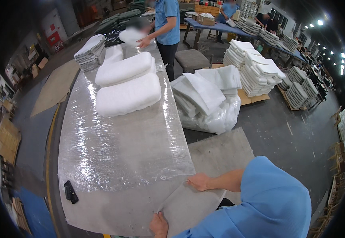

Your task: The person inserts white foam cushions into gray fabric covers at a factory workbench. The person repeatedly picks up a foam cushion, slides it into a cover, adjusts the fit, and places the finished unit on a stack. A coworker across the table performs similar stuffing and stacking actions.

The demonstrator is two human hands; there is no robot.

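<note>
Below, our left hand [159, 225] and right hand [198, 182] pinch the clear plastic sheet [121, 150] at 6 o'clock; white cushions [127, 85] lie on the table [113, 216] at 12.

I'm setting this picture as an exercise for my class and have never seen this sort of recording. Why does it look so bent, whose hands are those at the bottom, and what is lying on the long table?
There is no machine here. A person wears a wide fisheye camera on the head that looks down at the hands, which is why straight edges curve toward the rim. There is only this one view.

The blue-sleeved arms coming in from the lower edge belong to the wearer. The left hand pinches the near corner of the clear plastic sheet, which covers the long table. The right hand grips the sheet's near right edge.

Farther along the sheet lie white cushion pads, with a stack of folded grey fabric behind them. A small black object rests near the table's left edge. At the far end stands a co-worker in blue, handling another white pad.
</note>
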